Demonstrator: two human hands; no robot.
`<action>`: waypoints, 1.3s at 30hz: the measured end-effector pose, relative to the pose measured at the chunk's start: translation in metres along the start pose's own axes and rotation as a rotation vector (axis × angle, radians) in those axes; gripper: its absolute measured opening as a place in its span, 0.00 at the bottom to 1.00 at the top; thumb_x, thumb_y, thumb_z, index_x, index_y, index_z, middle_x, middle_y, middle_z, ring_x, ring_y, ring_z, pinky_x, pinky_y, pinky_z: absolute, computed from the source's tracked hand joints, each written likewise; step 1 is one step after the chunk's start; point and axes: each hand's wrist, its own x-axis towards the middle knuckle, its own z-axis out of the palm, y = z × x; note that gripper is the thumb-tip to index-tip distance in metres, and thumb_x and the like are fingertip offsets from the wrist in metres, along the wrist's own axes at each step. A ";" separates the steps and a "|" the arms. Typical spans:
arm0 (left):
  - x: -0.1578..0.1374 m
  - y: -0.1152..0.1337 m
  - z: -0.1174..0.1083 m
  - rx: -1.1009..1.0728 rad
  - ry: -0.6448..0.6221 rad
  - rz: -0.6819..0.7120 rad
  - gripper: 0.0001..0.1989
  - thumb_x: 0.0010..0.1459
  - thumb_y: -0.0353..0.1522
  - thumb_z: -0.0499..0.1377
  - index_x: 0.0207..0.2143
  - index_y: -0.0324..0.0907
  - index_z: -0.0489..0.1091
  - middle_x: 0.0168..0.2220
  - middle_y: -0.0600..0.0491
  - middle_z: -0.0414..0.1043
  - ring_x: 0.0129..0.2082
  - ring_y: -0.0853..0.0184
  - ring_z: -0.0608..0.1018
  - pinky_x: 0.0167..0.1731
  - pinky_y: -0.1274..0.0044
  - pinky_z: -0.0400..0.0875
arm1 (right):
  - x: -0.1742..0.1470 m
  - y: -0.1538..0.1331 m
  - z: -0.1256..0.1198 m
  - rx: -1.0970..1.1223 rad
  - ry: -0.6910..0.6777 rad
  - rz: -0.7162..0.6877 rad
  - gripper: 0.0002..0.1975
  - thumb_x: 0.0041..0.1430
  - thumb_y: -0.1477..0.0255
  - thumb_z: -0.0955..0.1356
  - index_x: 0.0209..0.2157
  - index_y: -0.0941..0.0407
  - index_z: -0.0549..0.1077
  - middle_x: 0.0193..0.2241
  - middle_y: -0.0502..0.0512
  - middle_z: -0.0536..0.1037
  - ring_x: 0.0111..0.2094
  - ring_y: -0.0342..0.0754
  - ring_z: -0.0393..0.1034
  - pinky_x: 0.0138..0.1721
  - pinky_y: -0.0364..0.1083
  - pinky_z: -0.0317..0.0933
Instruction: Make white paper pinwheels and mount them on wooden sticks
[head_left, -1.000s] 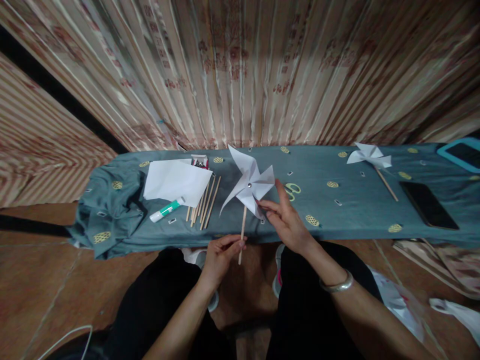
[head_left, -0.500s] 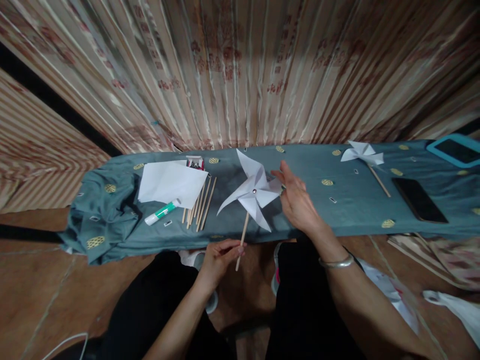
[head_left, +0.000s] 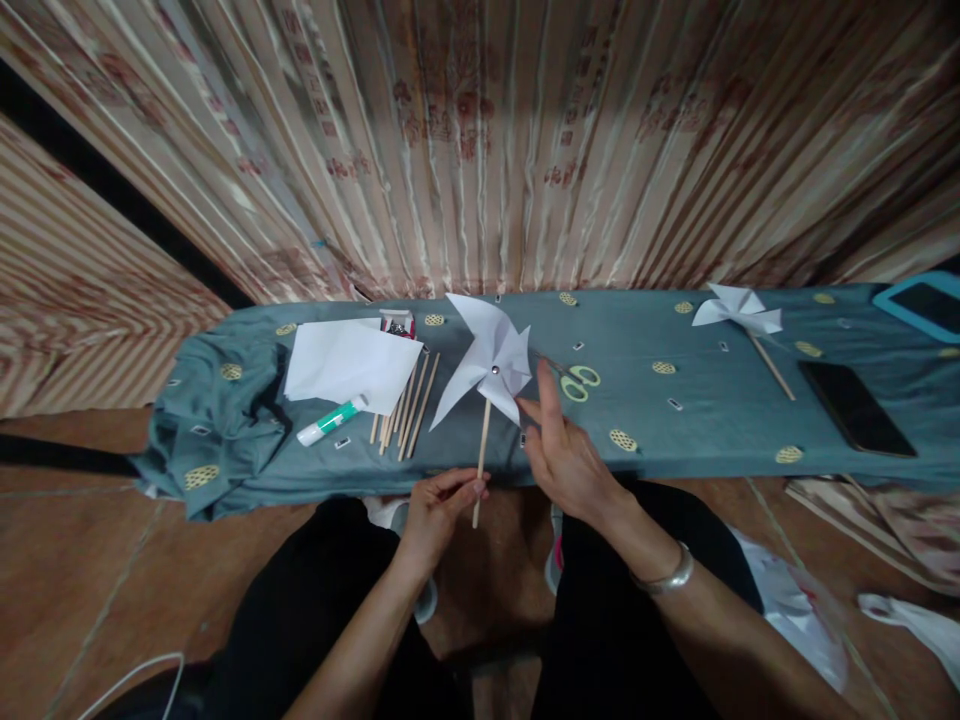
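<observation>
One curled-blade paper pinwheel [head_left: 491, 335]; left hand [head_left: 439, 508] pinches slim wooden stick [head_left: 484, 435].

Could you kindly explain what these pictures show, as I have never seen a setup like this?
There is no machine here: a person works with two bare hands, seen by a camera worn on the head, looking forward and down. The left hand holds a white pinwheel by its wooden stick. The right hand is beside the blades; whether it touches them is hard to tell. On the patterned cloth lie white paper, a green-and-white tube, loose wooden sticks, a small box, scissors, a second pinwheel, a dark phone-like slab and a blue-framed device.
</observation>
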 end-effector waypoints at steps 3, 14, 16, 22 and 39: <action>-0.001 0.001 -0.001 0.006 -0.008 -0.006 0.18 0.36 0.43 0.73 0.28 0.40 0.82 0.27 0.49 0.81 0.27 0.65 0.79 0.30 0.76 0.73 | 0.006 0.005 -0.012 -0.014 0.169 0.071 0.38 0.65 0.72 0.58 0.71 0.57 0.34 0.47 0.64 0.81 0.46 0.57 0.77 0.51 0.59 0.70; -0.009 0.003 0.000 0.042 -0.158 -0.052 0.13 0.40 0.40 0.73 0.27 0.42 0.82 0.22 0.52 0.78 0.25 0.69 0.76 0.33 0.78 0.69 | 0.041 0.041 -0.035 -0.153 0.124 -0.120 0.37 0.63 0.78 0.55 0.71 0.56 0.36 0.58 0.63 0.73 0.67 0.55 0.57 0.64 0.66 0.51; -0.009 0.003 -0.001 0.035 -0.159 -0.054 0.12 0.40 0.40 0.73 0.27 0.42 0.83 0.22 0.52 0.78 0.25 0.69 0.76 0.33 0.78 0.69 | 0.039 0.042 -0.033 -0.160 0.112 -0.120 0.37 0.62 0.80 0.56 0.71 0.58 0.38 0.56 0.65 0.75 0.64 0.56 0.61 0.63 0.67 0.53; -0.006 0.007 0.000 0.012 -0.124 -0.065 0.13 0.38 0.41 0.73 0.25 0.42 0.82 0.21 0.52 0.78 0.24 0.70 0.74 0.32 0.78 0.68 | 0.030 0.040 -0.038 -0.171 0.054 -0.100 0.37 0.62 0.80 0.56 0.70 0.61 0.40 0.49 0.65 0.80 0.59 0.59 0.68 0.58 0.65 0.62; -0.003 0.004 -0.002 0.000 -0.064 -0.065 0.14 0.36 0.40 0.73 0.26 0.42 0.83 0.21 0.52 0.78 0.23 0.70 0.74 0.28 0.80 0.66 | 0.010 0.029 -0.027 -0.002 0.344 0.135 0.36 0.66 0.71 0.60 0.70 0.55 0.39 0.45 0.61 0.82 0.46 0.54 0.78 0.48 0.56 0.72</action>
